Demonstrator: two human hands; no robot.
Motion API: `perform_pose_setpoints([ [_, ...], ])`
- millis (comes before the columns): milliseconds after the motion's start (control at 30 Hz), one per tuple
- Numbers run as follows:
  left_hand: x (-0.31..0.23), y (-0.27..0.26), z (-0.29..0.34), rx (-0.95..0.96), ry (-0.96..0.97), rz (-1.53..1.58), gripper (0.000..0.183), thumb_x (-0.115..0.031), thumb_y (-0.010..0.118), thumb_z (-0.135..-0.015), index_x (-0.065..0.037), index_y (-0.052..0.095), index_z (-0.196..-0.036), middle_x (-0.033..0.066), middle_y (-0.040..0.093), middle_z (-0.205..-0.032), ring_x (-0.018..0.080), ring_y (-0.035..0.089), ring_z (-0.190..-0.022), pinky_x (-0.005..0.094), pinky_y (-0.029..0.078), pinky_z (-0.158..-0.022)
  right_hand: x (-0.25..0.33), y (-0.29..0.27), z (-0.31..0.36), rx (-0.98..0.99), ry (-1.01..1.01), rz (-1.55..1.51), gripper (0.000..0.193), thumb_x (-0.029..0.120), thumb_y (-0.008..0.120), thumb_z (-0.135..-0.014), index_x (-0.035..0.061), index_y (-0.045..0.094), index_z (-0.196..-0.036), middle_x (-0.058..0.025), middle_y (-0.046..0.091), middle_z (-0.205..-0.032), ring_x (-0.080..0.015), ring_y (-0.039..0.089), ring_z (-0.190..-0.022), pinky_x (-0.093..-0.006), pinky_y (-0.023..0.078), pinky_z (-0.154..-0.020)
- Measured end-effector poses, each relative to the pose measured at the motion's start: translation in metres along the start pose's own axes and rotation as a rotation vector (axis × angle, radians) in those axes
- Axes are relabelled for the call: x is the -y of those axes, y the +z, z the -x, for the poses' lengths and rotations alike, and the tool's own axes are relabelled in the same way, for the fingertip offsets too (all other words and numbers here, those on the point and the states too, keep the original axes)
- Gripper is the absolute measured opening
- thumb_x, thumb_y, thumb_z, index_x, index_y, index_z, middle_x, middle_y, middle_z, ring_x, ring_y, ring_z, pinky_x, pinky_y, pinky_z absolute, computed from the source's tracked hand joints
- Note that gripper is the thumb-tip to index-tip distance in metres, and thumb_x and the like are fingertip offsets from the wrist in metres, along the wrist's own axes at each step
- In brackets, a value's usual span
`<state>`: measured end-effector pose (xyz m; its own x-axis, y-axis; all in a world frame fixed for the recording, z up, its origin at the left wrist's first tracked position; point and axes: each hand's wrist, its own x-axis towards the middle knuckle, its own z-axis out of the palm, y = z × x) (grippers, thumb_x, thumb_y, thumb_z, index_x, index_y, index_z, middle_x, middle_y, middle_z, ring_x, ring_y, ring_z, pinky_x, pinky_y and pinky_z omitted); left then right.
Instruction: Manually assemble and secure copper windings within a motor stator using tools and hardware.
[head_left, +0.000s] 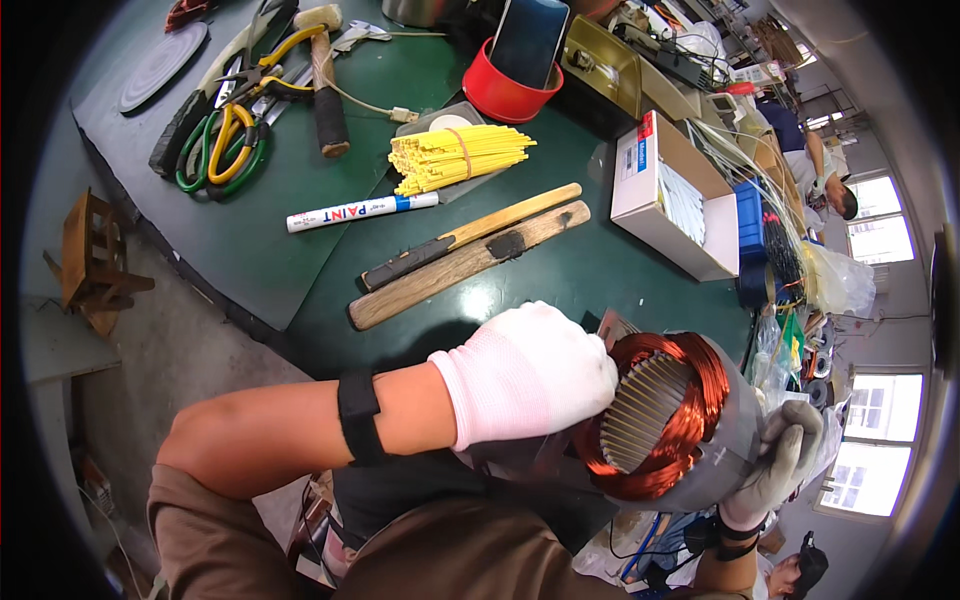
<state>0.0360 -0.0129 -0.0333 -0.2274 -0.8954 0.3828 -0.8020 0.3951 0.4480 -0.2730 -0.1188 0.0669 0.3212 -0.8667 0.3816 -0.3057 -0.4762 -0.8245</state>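
A motor stator (735, 430) with copper windings (705, 385) round its open end lies tilted at the table's near right edge. Pale slot liners (645, 410) line its bore. My left hand (535, 375), in a white glove with a pinkish cuff, is closed at the left rim of the windings; whatever its fingers pinch is hidden. A thin brownish sheet (614, 326) shows just beyond that hand. On the grey outer wall, my right hand (785, 455), in a greyish glove, grips the stator from the right side.
Two wooden sticks (480, 255), a white marker (362, 212) and a yellow bundle of thin strips (460, 157) lie beyond my hands. Scissors (225, 150) and a hammer (326, 90) are far left. An open white box (675, 200) stands right; two people are farther off.
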Motion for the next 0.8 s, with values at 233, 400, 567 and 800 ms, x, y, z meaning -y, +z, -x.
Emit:
perform_pose_setpoints([
  [233, -0.031, -0.008, 0.028, -0.167, -0.075, 0.297, 0.044, -0.032, 0.084, -0.077, -0.004, 0.066, -0.106, 0.0121, 0.063, -0.102, 0.0322, 0.063, -0.1, 0.0451, 0.051, -0.089, -0.012, 0.005, 0.018, -0.332, -0.159, -0.087, 0.039, 0.035, 0.052, -0.109, -0.0016, 0.059, -0.12, -0.006, 0.054, -0.091, -0.0125, 0.046, -0.073, -0.0283, 0.039, -0.067],
  [400, -0.072, 0.051, 0.031, -0.484, 0.027, 0.38, 0.049, -0.032, 0.086, -0.076, -0.002, 0.062, -0.105, 0.0149, 0.058, -0.101, 0.0384, 0.06, -0.098, 0.0489, 0.05, -0.093, -0.065, -0.013, 0.097, -0.212, 0.14, 0.039, 0.058, 0.046, 0.035, -0.113, -0.0042, 0.063, -0.123, -0.0147, 0.068, -0.115, -0.0207, 0.063, -0.104, -0.0351, 0.05, -0.092],
  [567, -0.083, 0.055, 0.024, -0.577, 0.038, 0.316, 0.043, -0.031, 0.085, -0.078, -0.002, 0.058, -0.094, 0.0153, 0.054, -0.092, 0.0376, 0.057, -0.086, 0.0476, 0.049, -0.08, -0.061, 0.003, 0.106, -0.141, 0.098, 0.104, 0.064, 0.045, 0.032, -0.115, -0.0082, 0.059, -0.138, -0.0163, 0.069, -0.13, -0.024, 0.065, -0.118, -0.0364, 0.05, -0.101],
  [800, -0.102, 0.025, -0.002, -0.473, -0.315, 0.791, 0.029, -0.027, 0.066, -0.1, 0.001, 0.058, -0.096, 0.0204, 0.054, -0.087, 0.0404, 0.059, -0.084, 0.0473, 0.048, -0.076, -0.012, -0.018, 0.047, 0.191, 0.51, -0.57, 0.051, 0.049, 0.044, -0.113, 0.0099, 0.055, -0.143, -0.0071, 0.063, -0.137, -0.023, 0.06, -0.126, -0.0409, 0.044, -0.111],
])
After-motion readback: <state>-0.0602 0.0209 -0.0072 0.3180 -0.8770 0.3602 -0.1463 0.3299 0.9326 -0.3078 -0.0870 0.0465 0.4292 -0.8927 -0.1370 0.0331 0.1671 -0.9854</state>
